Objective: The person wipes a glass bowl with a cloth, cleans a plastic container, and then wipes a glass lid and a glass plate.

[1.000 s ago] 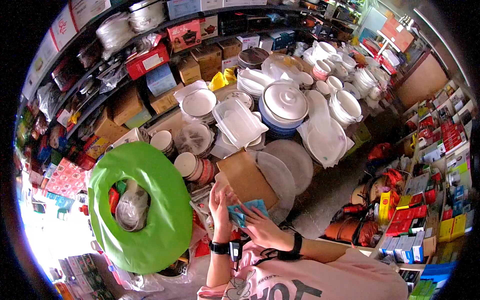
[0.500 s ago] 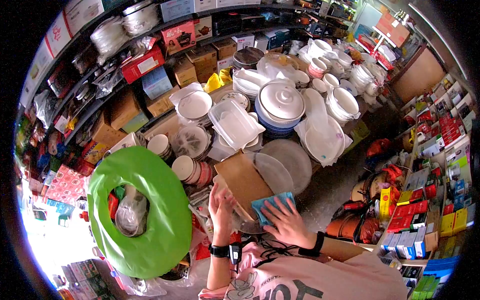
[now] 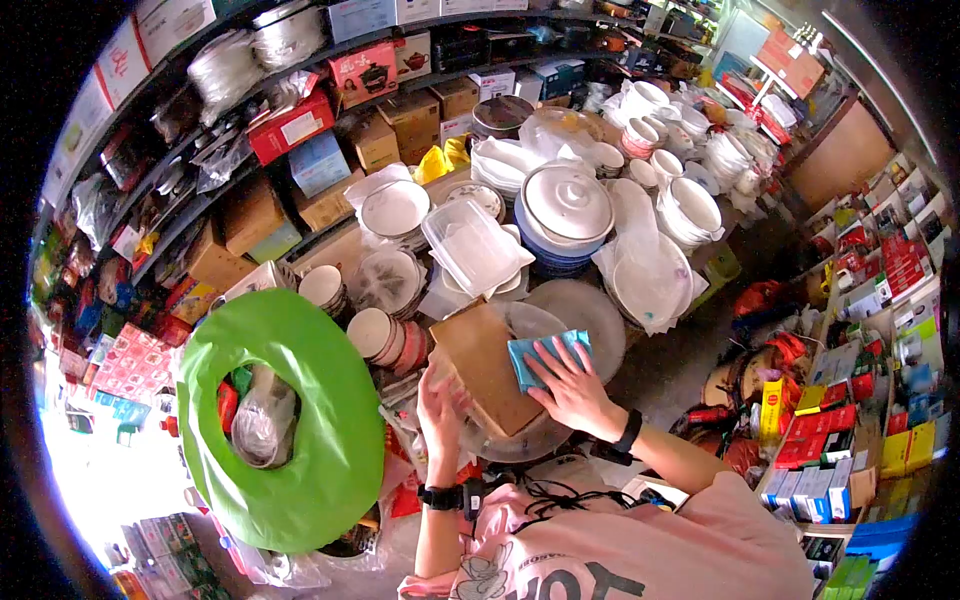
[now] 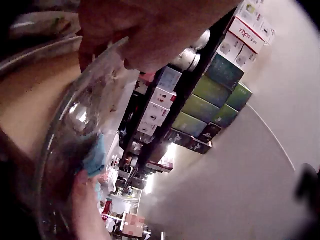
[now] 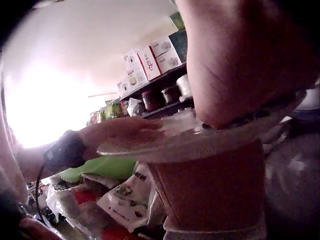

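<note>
A clear round plate [image 4: 80,112] with a raised rim lies over a brown cardboard box [image 3: 480,370]. My left hand [image 3: 440,412] grips the plate's near-left rim, fingers bent around the edge in the left wrist view. With fingers spread and nearly straight, my right hand [image 3: 572,385] presses a folded blue cloth [image 3: 528,362] on the plate, toward its far-right side. Through the clear plate, the cloth [image 4: 95,156] also shows in the left wrist view. From the right wrist, the plate's rim [image 5: 200,150] appears edge-on above the box [image 5: 215,187].
A green ring-shaped cover [image 3: 330,400] stands to the left. Beyond the box are stacked bowls [image 3: 375,335], a clear plastic container [image 3: 470,245] and a white lidded pot [image 3: 568,205]. Large round plates [image 3: 590,320] lie behind the box. Shelves of boxes [image 3: 800,440] line the right.
My right hand has carried the blue cloth from beside my left hand across to the right, then farther up over the box. My left hand stays nearly in place.
</note>
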Demonstrator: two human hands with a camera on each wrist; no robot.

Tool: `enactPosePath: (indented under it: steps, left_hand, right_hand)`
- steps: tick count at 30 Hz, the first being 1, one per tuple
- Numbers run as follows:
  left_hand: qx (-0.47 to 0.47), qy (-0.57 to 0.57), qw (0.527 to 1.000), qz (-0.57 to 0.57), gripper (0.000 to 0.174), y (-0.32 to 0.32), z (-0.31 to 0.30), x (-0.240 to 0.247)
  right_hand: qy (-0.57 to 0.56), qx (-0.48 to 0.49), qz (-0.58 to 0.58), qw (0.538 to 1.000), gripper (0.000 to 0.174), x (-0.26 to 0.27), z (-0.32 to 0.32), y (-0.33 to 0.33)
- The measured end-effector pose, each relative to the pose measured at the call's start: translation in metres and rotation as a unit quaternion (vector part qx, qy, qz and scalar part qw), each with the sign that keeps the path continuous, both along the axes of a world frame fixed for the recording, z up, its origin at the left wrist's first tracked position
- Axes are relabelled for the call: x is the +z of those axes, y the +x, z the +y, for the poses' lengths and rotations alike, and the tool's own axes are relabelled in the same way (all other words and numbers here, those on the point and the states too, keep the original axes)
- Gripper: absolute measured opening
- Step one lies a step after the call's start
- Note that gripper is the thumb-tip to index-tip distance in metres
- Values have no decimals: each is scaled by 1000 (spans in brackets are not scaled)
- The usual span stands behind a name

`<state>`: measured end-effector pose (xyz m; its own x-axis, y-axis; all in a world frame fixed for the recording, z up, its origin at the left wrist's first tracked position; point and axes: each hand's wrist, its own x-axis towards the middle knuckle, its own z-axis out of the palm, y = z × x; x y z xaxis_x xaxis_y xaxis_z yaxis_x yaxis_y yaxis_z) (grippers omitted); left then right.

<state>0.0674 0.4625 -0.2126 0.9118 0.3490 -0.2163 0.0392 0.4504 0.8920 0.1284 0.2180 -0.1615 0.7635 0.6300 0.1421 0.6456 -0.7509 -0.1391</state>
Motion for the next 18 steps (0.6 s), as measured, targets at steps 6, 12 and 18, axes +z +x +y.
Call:
enactPosePath:
  steps: [6,12,18]
  left_hand:
    - [0,73,997,9,46,1,2,3]
    - [2,77,997,13,43,2,3,0]
    - [8,43,999,7,43,2,2,-6]
  right_hand:
    - [18,-4,-20,1000,58,-14,18,22]
    - [32,-13,-29,999,63,-24,48,42]
    - [79,-61,30,995,67,-34,88,53]
